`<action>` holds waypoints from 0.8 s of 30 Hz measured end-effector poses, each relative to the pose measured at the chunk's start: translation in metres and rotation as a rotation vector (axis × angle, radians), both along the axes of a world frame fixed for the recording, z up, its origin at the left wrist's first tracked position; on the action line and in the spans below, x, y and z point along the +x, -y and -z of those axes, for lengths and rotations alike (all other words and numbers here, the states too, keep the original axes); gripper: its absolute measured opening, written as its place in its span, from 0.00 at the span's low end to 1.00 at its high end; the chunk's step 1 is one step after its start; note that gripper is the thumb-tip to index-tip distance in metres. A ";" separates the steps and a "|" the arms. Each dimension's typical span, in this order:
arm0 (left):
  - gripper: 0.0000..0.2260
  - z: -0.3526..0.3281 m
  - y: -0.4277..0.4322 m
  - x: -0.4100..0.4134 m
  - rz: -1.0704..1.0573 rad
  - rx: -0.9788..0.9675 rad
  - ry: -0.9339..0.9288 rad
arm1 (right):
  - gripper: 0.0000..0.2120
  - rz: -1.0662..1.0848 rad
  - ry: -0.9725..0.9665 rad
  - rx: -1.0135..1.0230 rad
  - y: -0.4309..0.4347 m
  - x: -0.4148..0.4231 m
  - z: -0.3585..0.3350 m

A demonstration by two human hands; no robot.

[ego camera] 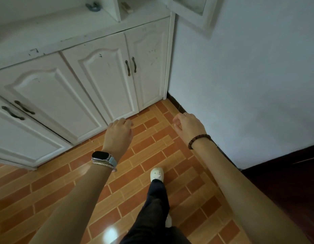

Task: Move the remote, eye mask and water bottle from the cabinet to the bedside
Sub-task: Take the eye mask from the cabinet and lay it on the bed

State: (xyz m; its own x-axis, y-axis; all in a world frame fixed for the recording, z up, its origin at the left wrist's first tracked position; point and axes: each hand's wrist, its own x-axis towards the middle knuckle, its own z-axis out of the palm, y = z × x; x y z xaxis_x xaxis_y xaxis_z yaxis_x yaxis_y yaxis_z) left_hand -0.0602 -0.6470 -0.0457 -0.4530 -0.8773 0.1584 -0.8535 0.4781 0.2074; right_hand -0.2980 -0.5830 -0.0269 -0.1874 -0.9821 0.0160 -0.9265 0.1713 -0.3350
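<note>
A white cabinet [103, 74] with closed lower doors fills the upper left. On its counter at the top edge lies a grey-blue item [93, 7], perhaps the eye mask; a small pale object [126, 7] sits in an open cubby beside it. The remote and water bottle are not recognisable. My left hand [118, 132], with a watch on its wrist, hangs over the floor near the cabinet's base, fingers loosely curled, holding nothing. My right hand [187, 126], with a bead bracelet on its wrist, hangs near the wall, fingers also loosely curled and empty.
A white wall [240, 76] stands on the right, meeting the cabinet in a corner. An open glazed upper door [193, 9] juts out at top right. Orange tiled floor [152, 148] lies below, with my leg and white shoe [157, 173] on it. Dark wood [284, 182] shows at lower right.
</note>
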 end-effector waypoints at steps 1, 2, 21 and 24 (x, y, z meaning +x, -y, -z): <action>0.09 0.002 0.011 -0.005 -0.002 0.006 -0.003 | 0.10 -0.003 0.001 0.007 0.011 -0.003 0.002; 0.09 0.003 0.023 -0.011 -0.002 0.007 -0.005 | 0.09 -0.006 0.000 0.011 0.023 -0.007 0.004; 0.09 -0.026 0.282 -0.082 -0.023 -0.075 -0.070 | 0.10 -0.038 -0.018 -0.009 0.279 -0.077 -0.022; 0.09 -0.029 0.303 -0.090 -0.014 -0.079 -0.083 | 0.09 -0.047 -0.023 -0.022 0.303 -0.086 -0.024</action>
